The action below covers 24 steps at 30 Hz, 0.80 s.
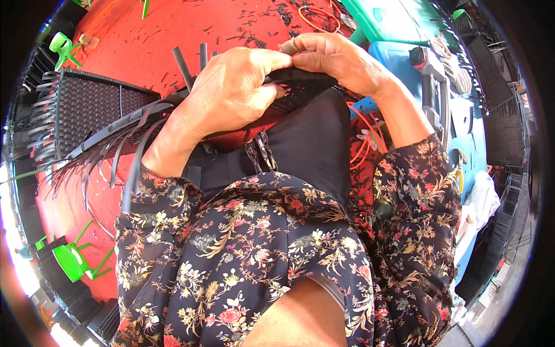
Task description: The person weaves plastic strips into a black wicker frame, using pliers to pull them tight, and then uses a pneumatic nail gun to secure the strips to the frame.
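A black woven wicker piece (pixel 298 76) rests across my lap, its curved edge rising between my hands. Loose flat strips (pixel 136 165) hang from its left side, and dark tube-like ends (pixel 182 66) stick up behind my left wrist. My left hand (pixel 236 87) is closed on the edge, thumb on the near side and index finger stretched toward the other hand. My right hand (pixel 337 59) curls over the far side of that edge, its thumb and forefinger pinched together and meeting my left fingertip. Whatever fine strand lies between the fingertips is too small to make out.
Another black woven panel (pixel 89 101) stands at the left. Black scraps litter the red floor (pixel 214 26). On the right, a blue surface (pixel 396 55) carries a power tool (pixel 428 78) and a plastic bag (pixel 483 199). An orange hose (pixel 373 136) hangs beside me; a green stool (pixel 70 263) lies lower left.
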Tool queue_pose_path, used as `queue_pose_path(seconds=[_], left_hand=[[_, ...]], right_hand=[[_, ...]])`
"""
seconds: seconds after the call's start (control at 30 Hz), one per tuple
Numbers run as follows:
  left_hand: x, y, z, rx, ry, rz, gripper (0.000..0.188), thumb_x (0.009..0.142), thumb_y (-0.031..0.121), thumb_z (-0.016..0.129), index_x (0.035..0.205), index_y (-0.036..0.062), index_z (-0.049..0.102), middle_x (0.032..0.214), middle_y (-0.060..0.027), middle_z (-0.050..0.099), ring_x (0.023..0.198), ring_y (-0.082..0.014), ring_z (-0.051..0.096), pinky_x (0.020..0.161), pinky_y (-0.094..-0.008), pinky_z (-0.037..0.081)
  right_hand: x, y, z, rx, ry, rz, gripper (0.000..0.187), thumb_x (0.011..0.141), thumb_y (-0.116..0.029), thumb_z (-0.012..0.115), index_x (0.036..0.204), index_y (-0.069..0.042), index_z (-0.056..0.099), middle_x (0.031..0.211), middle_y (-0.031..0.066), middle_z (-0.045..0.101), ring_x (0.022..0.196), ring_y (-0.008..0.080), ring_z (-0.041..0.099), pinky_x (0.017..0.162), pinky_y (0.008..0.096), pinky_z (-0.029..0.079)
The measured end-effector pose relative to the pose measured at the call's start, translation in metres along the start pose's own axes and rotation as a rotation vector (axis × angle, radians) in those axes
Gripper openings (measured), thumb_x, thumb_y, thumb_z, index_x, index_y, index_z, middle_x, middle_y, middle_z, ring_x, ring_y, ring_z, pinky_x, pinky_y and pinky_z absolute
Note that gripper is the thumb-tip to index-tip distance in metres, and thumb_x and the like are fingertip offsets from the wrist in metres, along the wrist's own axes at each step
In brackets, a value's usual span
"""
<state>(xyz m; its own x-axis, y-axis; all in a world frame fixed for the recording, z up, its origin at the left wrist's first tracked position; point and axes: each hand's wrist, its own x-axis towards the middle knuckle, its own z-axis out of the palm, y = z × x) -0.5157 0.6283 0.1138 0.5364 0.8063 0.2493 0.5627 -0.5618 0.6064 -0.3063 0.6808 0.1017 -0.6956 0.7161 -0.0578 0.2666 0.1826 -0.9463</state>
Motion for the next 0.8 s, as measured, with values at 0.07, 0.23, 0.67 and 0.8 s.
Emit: queue_pose_path(seconds=[0.07,0.23,0.67,0.8], left_hand=[[0.001,0.0,-0.001,-0.026,-0.009,-0.017,0.035,0.069,-0.002,0.062,0.104,-0.0025,0.061,0.096,-0.0179,0.065,0.091,-0.0299,0.065,0.08,-0.0326,0.05],[0.004,0.003,-0.007,-0.099,-0.054,-0.034,0.033,0.07,-0.001,0.062,0.103,0.0007,0.062,0.092,-0.0163,0.066,0.088,-0.0245,0.066,0.078,-0.0314,0.049],[0.009,-0.006,-0.002,-0.125,-0.044,-0.036,0.027,0.072,0.001,0.058,0.098,-0.0008,0.062,0.087,-0.015,0.065,0.084,-0.022,0.065,0.076,-0.0308,0.048],[0.011,-0.002,-0.004,-0.086,-0.067,-0.063,0.027,0.071,0.002,0.058,0.097,-0.001,0.062,0.087,-0.0156,0.065,0.084,-0.0252,0.065,0.075,-0.0314,0.048]], right_hand=[[-0.001,-0.002,0.002,-0.092,0.145,-0.059,0.025,0.086,-0.018,0.062,0.104,-0.001,0.062,0.092,0.0074,0.067,0.089,0.0122,0.061,0.082,0.027,0.046],[-0.026,-0.026,0.029,-0.606,0.397,-0.562,0.026,0.069,-0.014,0.073,0.092,-0.005,0.063,0.09,0.0083,0.062,0.09,0.0265,0.06,0.08,0.0366,0.047],[-0.022,-0.008,0.049,-0.884,0.578,-0.928,0.018,0.061,-0.004,0.071,0.074,-0.007,0.058,0.084,0.0026,0.055,0.081,0.0211,0.057,0.074,0.0357,0.042],[-0.026,-0.001,0.057,-0.934,0.634,-0.936,0.02,0.061,-0.004,0.072,0.077,-0.007,0.06,0.085,0.0041,0.058,0.082,0.0211,0.059,0.071,0.0362,0.044]])
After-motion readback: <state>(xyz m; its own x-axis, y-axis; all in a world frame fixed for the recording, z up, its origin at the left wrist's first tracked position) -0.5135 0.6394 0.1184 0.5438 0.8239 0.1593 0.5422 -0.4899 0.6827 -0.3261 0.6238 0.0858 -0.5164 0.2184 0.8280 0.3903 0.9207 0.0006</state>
